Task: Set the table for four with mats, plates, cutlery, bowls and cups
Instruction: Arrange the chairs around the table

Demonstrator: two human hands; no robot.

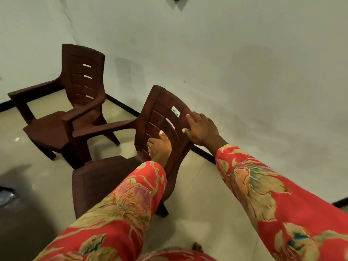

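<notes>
A dark brown plastic armchair [105, 176] stands in front of me, its slatted back carrying a small green and white label. My left hand [160, 147] grips the back's lower slats, thumb up and fingers curled through a slot. My right hand [201, 129] holds the right edge of the chair back near its top, fingers wrapped over the edge. No mats, plates, cutlery, bowls or cups are in view.
A second brown armchair [62, 110] stands to the left near the corner, its arm close to the near chair's arm. A pale wall [244, 72] with a black skirting runs behind both. The floor is light tile. A dark object [5, 196] lies at the left edge.
</notes>
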